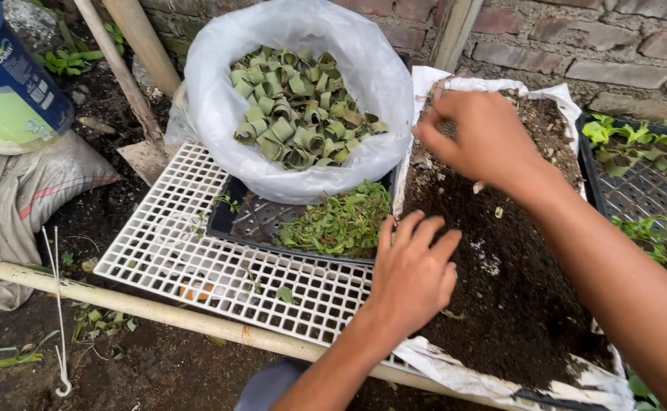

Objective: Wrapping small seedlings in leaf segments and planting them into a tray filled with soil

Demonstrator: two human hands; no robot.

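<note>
The dark soil (516, 281) in its white-lined tray (501, 380) lies under both my hands: my left hand (413, 274) rests open at its near edge, my right hand (478, 137) pinches soil farther back. Alongside, a white grid rack (166, 251) carries a bag of rolled leaf cups (295, 106), before a brick wall (592, 46).

We see our left hand (412, 278) and right hand (485, 141) bare, forearms unsleeved, no rings, watch or gloves on them.

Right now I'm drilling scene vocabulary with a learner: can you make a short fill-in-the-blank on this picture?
1. The right hand reaches into a tray of dark ____.
2. The white bag holds rolled green ____ rings.
3. The left hand rests at the soil tray's ____ edge.

Missing words: soil; leaf; left
</note>
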